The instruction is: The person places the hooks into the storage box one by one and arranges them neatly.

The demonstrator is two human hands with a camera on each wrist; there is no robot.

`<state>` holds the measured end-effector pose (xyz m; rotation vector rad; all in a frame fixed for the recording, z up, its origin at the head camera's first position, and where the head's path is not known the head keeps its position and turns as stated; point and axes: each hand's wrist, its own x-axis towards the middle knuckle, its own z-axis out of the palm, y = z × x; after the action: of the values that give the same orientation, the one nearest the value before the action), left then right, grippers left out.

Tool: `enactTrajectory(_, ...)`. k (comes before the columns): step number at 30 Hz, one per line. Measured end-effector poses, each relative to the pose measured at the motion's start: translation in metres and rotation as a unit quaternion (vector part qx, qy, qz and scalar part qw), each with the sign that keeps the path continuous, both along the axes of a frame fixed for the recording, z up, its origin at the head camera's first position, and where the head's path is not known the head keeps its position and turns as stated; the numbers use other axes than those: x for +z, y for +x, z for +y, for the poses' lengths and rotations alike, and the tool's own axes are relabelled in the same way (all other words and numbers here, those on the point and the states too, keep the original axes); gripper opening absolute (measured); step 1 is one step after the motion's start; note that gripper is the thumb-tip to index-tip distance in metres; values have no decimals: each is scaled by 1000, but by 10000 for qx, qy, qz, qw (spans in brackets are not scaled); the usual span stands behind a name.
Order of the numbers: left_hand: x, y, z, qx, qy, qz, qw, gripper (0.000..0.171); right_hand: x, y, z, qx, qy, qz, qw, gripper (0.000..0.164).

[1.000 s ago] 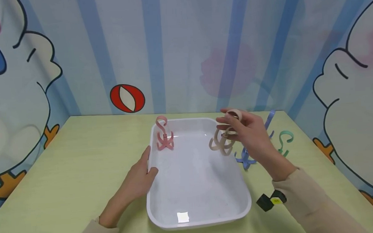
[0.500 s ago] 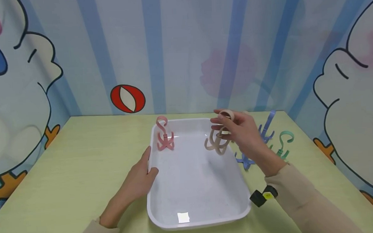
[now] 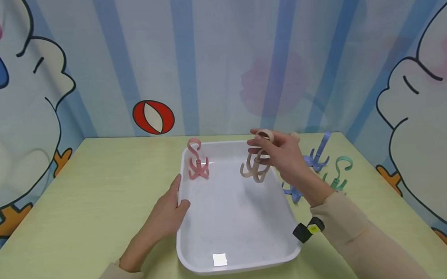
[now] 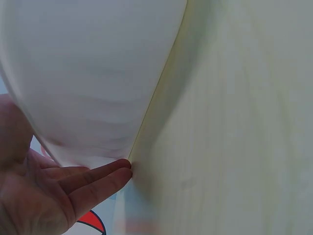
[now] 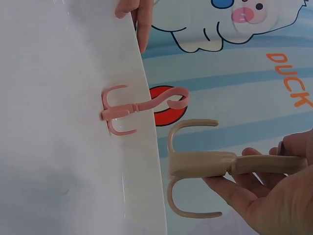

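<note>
A white plastic tray (image 3: 235,226) lies on the table, its left rim pinched by my left hand (image 3: 166,215), thumb over the edge and fingers against the outer wall (image 4: 98,88). My right hand (image 3: 286,157) holds a beige four-prong hanging hook (image 3: 255,171) by its curved top, above the tray's right side, prongs pointing down. The right wrist view shows this beige hook (image 5: 200,164) apart from the tray. Inside the tray's far left corner stands a pink hanging hook (image 3: 198,169), its curl upward.
To the right of the tray are two blue hanging hooks, a nearer one (image 3: 293,193) and a farther one (image 3: 316,162), plus a green hook (image 3: 337,180). A small beige tip (image 3: 294,135) shows behind my right hand. A printed curtain (image 3: 220,64) stands behind the table.
My right hand has carried the beige hook leftward, further over the tray. More of the blue and green hooks shows now. My left hand and the tray stay put.
</note>
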<state>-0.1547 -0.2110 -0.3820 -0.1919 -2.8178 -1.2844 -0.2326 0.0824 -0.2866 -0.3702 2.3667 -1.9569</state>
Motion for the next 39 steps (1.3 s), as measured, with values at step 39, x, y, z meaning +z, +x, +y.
enactTrajectory(39, 0, 0, 0, 38, -37, 50, 10000, 76, -19, -39, -19, -448, -118, -448, 9979, 39)
